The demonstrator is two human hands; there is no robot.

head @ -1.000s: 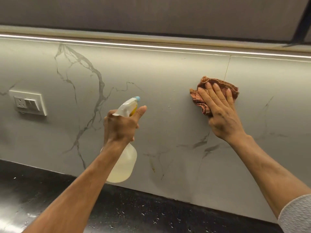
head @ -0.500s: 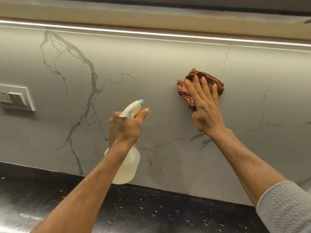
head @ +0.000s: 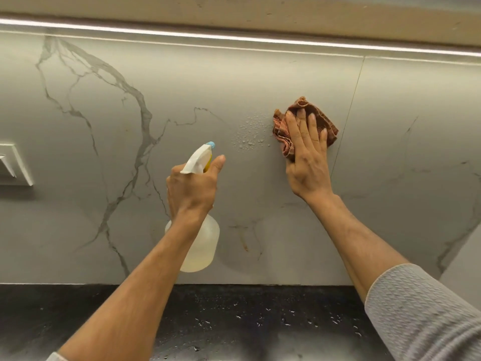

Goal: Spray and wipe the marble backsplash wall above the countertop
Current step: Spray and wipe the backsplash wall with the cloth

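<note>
The grey veined marble backsplash (head: pixel 182 82) fills the view above the black countertop (head: pixel 234 321). My left hand (head: pixel 191 190) grips a translucent spray bottle (head: pixel 203 243) with pale yellow liquid, its blue-tipped white nozzle (head: pixel 205 152) aimed at the wall. A patch of spray droplets (head: pixel 248 134) sits on the marble just right of the nozzle. My right hand (head: pixel 307 157) presses a crumpled reddish-brown cloth (head: pixel 322 121) flat against the wall, right beside the droplets.
A white wall socket plate (head: pixel 13 165) sits on the backsplash at the far left. A lit strip (head: pixel 234 39) runs under the cabinet along the top. A vertical slab joint (head: pixel 348 121) lies just right of the cloth. Droplets speckle the countertop.
Fresh droplets have appeared on the marble left of the cloth. The view has moved closer and shifted right, so the socket has slid to the left edge. Both hands keep their hold.
</note>
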